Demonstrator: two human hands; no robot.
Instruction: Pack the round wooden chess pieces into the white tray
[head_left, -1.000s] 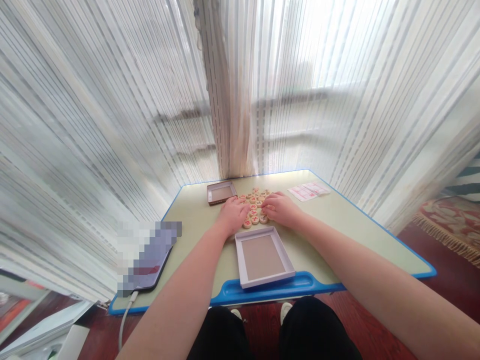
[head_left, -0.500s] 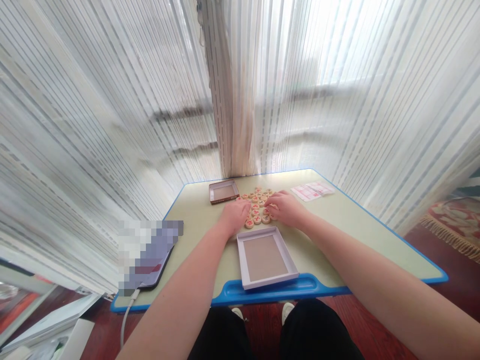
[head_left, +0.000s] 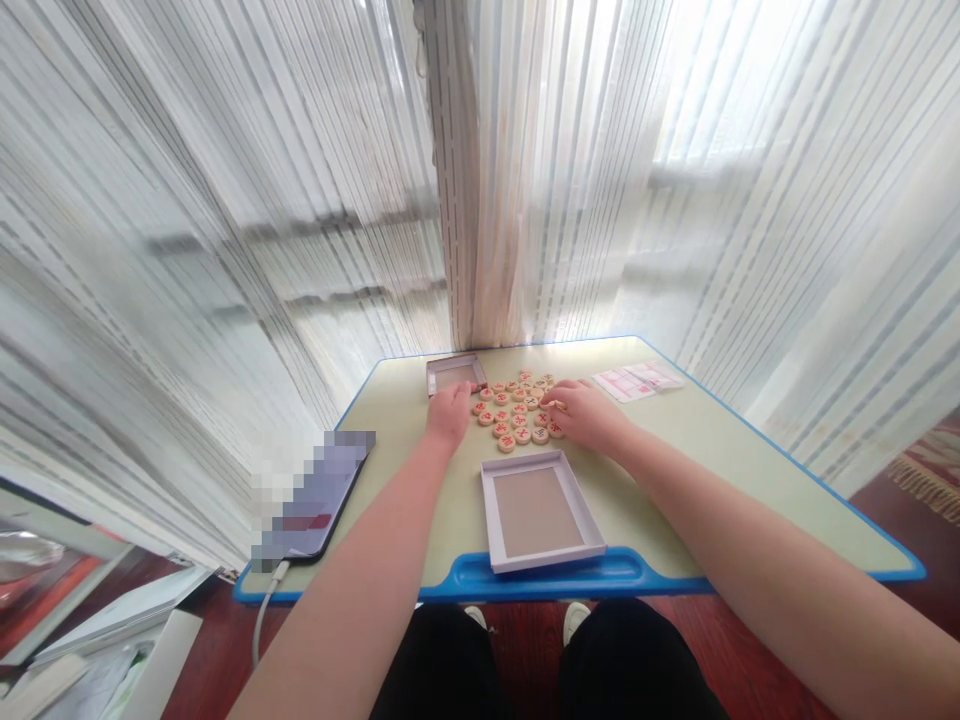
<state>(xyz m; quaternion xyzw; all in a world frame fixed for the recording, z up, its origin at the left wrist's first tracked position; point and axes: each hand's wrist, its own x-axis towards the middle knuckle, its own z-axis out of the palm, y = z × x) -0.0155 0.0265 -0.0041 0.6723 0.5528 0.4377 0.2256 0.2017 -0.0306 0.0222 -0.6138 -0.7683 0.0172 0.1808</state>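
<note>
Round wooden Chinese chess pieces (head_left: 520, 421) with red and dark characters lie in a loose cluster on the table (head_left: 712, 470). My left hand (head_left: 450, 412) rests at the cluster's left edge, fingers stretched forward, with no piece visible in it. On the other side, my right hand (head_left: 579, 408) has its fingers curled round a pale piece at the right edge; its thumb is partly hidden. In front of the cluster stands a shallow white open box (head_left: 491, 510). Behind my left hand is a brown-edged box half (head_left: 444, 374), also open side up.
A phone (head_left: 330, 500) with a white cable (head_left: 259, 625) lies at the table's left edge. A folded red-and-white sheet (head_left: 634, 380) is at the back right. A blue rim with a trough (head_left: 622, 568) borders the near side. Curtains (head_left: 495, 200) hang directly behind.
My left hand has moved left off the pieces, toward the brown-edged box half, uncovering more of them. My right hand stays at the right edge, its fingers drawn closer together. The view has shifted slightly.
</note>
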